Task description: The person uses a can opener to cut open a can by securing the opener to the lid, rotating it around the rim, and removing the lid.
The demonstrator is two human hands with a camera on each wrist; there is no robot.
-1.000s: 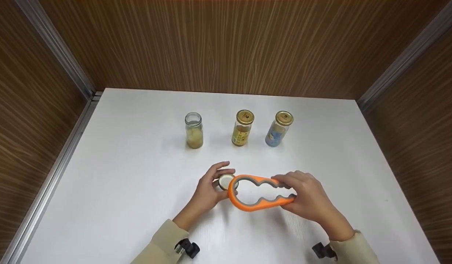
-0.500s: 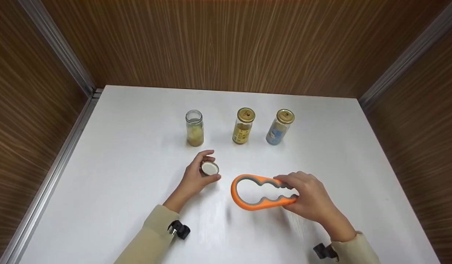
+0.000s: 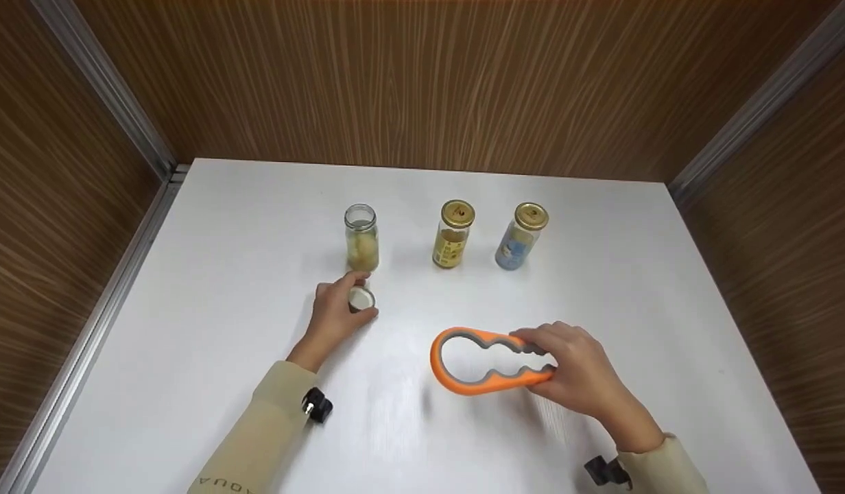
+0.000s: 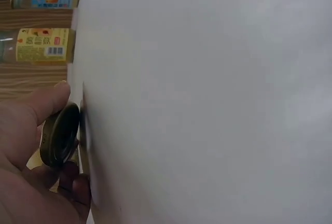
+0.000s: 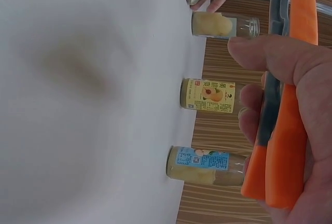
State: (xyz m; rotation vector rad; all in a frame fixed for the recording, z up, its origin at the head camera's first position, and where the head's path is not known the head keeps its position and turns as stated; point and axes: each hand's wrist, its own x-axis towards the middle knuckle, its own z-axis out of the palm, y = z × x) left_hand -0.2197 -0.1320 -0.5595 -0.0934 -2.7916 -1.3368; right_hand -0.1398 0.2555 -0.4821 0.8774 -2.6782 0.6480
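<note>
Lid (image 3: 361,299) is pinched by left hand (image 3: 332,310) on the near side of the uncapped jar (image 3: 362,248), opener (image 3: 488,387) gripped by right hand (image 3: 575,367).

Bright tabletop (image 3: 614,274), duller in wrist views.
Pale glare spreads between left hand (image 3: 335,309) and right hand (image 3: 577,367); soft shadow beside the latter.

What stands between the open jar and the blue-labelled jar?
The yellow-labelled jar, its gold lid on, stands between the open jar and the blue-labelled jar, in the head view.
</note>
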